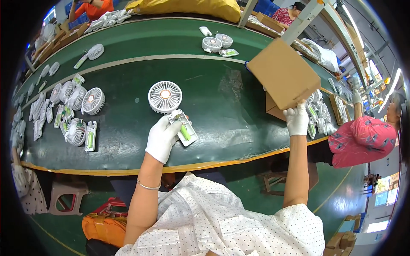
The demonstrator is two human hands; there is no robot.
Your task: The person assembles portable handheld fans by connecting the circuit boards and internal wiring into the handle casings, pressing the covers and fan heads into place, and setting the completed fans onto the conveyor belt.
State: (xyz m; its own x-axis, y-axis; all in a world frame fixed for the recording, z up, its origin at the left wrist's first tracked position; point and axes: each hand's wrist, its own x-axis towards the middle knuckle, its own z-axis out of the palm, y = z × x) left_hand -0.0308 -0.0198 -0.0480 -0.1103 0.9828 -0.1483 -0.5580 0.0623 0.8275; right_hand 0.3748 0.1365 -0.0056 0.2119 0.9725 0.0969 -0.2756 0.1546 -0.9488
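The gloved left hand (161, 138) has its grip closed around the white handle (191, 138) of a small fan (165, 97), a green piece (185, 132) showing inside; the fan is at the tabletop (222, 145), in front of the person. The gloved right hand (297, 120) has its grip closed on a lower corner of a tilted cardboard box (282, 72)

It's a factory assembly floor, a long green worktable (239, 147) stretching across, opened-up white fans (93, 101) lying in clusters, a cardboard box (284, 74) tilted up, other workers (361, 141) around, strip lights (390, 89) glowing.
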